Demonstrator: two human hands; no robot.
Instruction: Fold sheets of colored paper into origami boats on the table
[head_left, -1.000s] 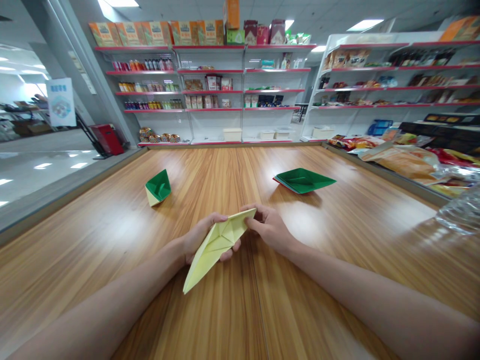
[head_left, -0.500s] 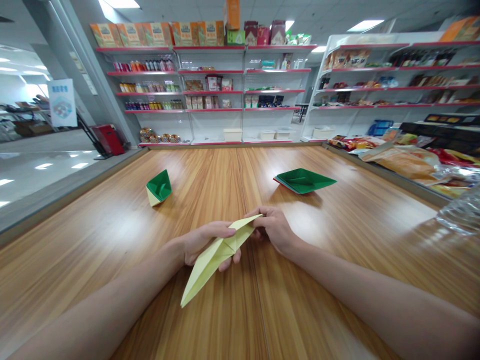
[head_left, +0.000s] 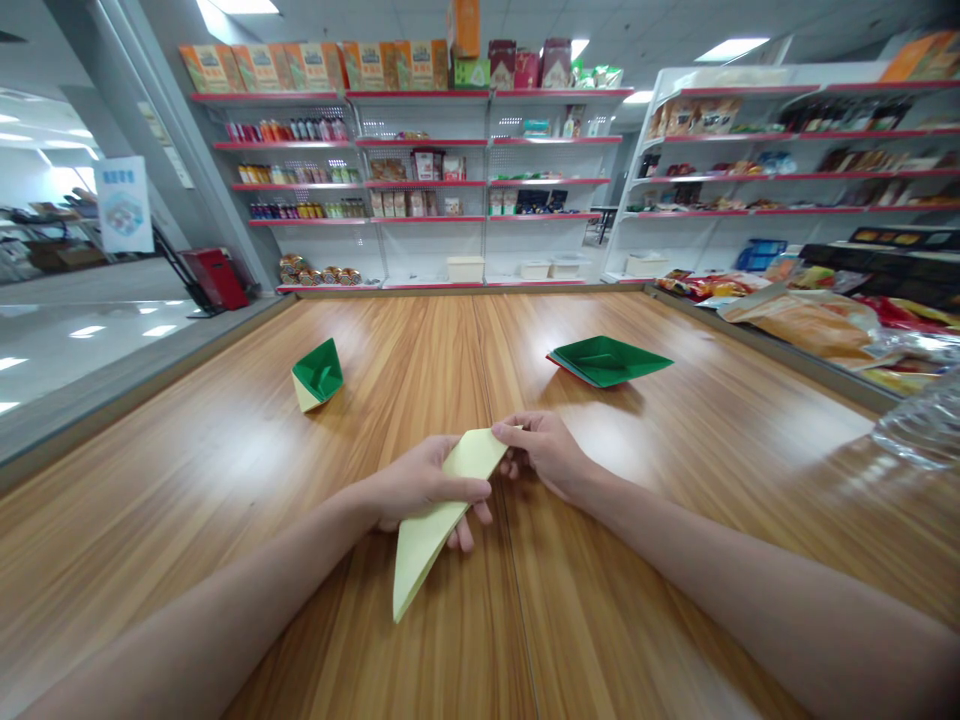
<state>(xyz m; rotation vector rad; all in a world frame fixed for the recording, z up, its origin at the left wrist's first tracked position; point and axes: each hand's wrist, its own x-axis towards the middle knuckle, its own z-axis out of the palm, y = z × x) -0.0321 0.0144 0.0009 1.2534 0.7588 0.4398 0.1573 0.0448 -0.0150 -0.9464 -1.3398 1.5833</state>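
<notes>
Yellow paper (head_left: 439, 505) now flatter, steeper; left hand (head_left: 420, 487), right hand (head_left: 546, 455) both pinching it; two green boats (head_left: 317, 373) beyond

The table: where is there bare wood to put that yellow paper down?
Bare table lies left of the left hand, below the small green boat, and between that boat and the green paper stack. The right edge is crowded with snack bags.

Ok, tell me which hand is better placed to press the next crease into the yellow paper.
Probably the right hand. It only pinches the far tip of the yellow paper, so it could let go and press. The left hand wraps the middle and steadies it.
</notes>
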